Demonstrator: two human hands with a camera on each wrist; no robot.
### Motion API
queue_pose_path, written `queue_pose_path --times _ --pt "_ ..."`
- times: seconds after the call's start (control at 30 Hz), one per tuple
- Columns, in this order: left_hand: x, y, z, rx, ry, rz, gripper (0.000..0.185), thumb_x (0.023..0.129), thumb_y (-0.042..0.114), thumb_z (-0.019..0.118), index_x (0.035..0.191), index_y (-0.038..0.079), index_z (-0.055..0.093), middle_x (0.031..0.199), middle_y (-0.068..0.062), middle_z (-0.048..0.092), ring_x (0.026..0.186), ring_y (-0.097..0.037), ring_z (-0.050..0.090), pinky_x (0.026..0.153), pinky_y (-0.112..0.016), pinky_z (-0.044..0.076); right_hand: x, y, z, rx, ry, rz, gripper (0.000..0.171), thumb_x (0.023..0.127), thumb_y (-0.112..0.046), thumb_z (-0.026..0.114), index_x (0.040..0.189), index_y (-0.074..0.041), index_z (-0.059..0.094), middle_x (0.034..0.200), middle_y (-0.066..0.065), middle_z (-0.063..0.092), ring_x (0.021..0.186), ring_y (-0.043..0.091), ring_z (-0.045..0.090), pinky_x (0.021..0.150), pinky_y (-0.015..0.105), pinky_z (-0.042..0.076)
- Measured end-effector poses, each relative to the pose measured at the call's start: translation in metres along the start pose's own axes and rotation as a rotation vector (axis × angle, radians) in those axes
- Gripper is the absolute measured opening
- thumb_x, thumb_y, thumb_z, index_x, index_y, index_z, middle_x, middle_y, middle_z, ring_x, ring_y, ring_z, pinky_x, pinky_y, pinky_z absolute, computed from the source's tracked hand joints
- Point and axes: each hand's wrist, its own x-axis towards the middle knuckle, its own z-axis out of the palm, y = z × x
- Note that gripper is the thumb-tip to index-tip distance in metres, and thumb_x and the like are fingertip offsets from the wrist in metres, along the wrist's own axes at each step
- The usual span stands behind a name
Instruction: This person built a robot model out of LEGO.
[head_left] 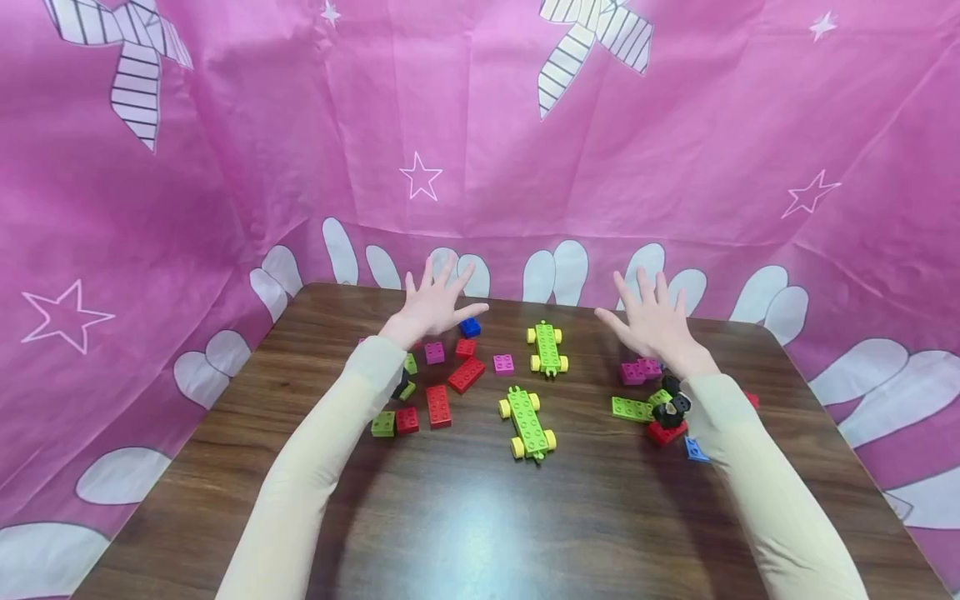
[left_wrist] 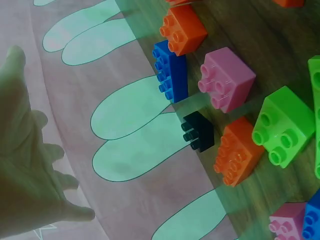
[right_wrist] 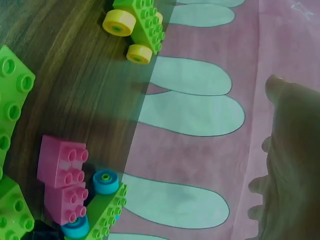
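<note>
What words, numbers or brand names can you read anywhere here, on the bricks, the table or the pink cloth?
None: no readable word, number or brand shows in any view.
Pink cloth: only printed white stars, striped bows and white oval shapes, no lettering.
Building bricks, such as the blue brick and the green wheeled base: plain studs; any moulded mark is too small to read.
Wooden table: bare wood grain, no label.

No words, numbers, labels or brand marks can be read anywhere in these views.
</note>
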Motion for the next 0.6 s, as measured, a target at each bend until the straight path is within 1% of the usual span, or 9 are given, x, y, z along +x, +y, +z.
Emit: queue_pose_path --times 0.1,0.17,0.27,0.37,0.47,0.6 --pt "-0.003 -0.001 0.002 -0.02 -0.004 0.023 0.088 0.093 0.073 0.039 0.16 0.03 0.002 0.169 -0.009 0.001 0.155 -0.041 -0.002 0.119 -0.072 0.004 -0.003 -0.002 0.0 0.025 -0.002 -0.019 0.085 0.098 -0.068 0.029 0.161 -0.015 0.006 0.165 0.027 -0.001 0.148 0.057 -0.003 0.113 0.077 -0.004" --pt "-0.006 -0.002 0.003 -0.034 -0.004 0.044 0.091 0.093 0.072 0.04 0.161 0.025 0.003 0.169 -0.01 0.003 0.156 -0.038 0.002 0.121 -0.069 0.007 -0.005 -0.004 0.0 0.035 0.004 -0.042 0.085 0.098 -0.067 0.029 0.16 -0.013 0.008 0.164 0.028 0.003 0.148 0.057 0.001 0.114 0.076 0.0" --pt "-0.012 -0.003 0.007 -0.038 0.0 0.091 0.094 0.094 0.07 0.044 0.161 0.015 0.007 0.169 -0.011 0.007 0.156 -0.035 0.01 0.123 -0.063 0.013 -0.011 -0.007 0.004 0.035 0.013 -0.081 0.084 0.099 -0.065 0.031 0.16 -0.01 0.012 0.163 0.03 0.009 0.147 0.057 0.007 0.115 0.075 0.007" --pt "-0.02 -0.002 0.012 -0.03 0.008 0.143 0.094 0.094 0.067 0.047 0.159 0.008 0.013 0.167 -0.013 0.014 0.155 -0.032 0.017 0.124 -0.058 0.019 -0.019 -0.011 0.009 0.046 0.029 -0.131 0.082 0.1 -0.062 0.035 0.159 -0.007 0.017 0.161 0.03 0.017 0.147 0.055 0.015 0.116 0.072 0.016" --pt "-0.03 0.0 0.019 -0.034 0.024 0.199 0.092 0.094 0.063 0.052 0.157 0.004 0.02 0.165 -0.016 0.023 0.152 -0.032 0.026 0.123 -0.053 0.026 -0.029 -0.018 0.017 0.094 0.029 -0.188 0.079 0.102 -0.056 0.04 0.158 -0.005 0.02 0.16 0.029 0.023 0.146 0.051 0.023 0.117 0.067 0.023" --pt "-0.047 0.007 0.029 -0.045 0.019 0.277 0.091 0.093 0.06 0.056 0.156 0.001 0.026 0.162 -0.018 0.03 0.15 -0.033 0.032 0.122 -0.047 0.03 -0.044 -0.031 0.034 0.159 0.003 -0.253 0.075 0.102 -0.052 0.044 0.157 -0.006 0.023 0.158 0.025 0.031 0.144 0.046 0.033 0.115 0.063 0.032"
